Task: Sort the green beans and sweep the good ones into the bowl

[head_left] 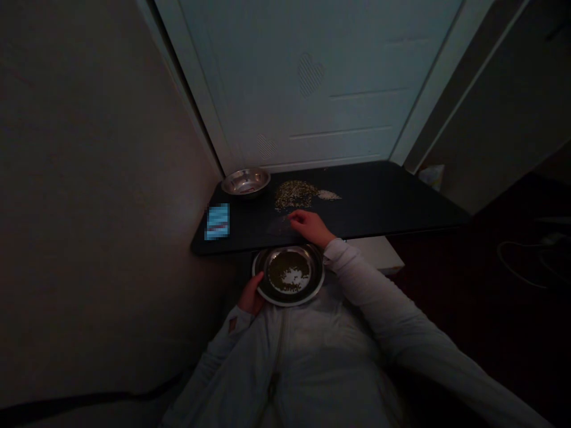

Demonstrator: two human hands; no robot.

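My left hand (253,295) is closed on the left rim of a steel bowl (321,280), thumb over the edge, just below the table's front edge. Small green beans (279,268) lie in this bowl with a patch of white grains (294,277) among them. Over the front of the dark table (370,196), my right hand (311,227) has its fingers curled together in a pinch; anything between them is too small to make out. Just beyond it spreads a mixed green and white pile (297,193), with a smaller pale heap (329,195) to its right.
A second steel bowl (245,182) stands at the table's back left. In front of it lies a blurred-out blue rectangle (217,222). A white door (348,77) rises behind the table, a wall (111,178) at left. Under the front edge is a white box (379,254).
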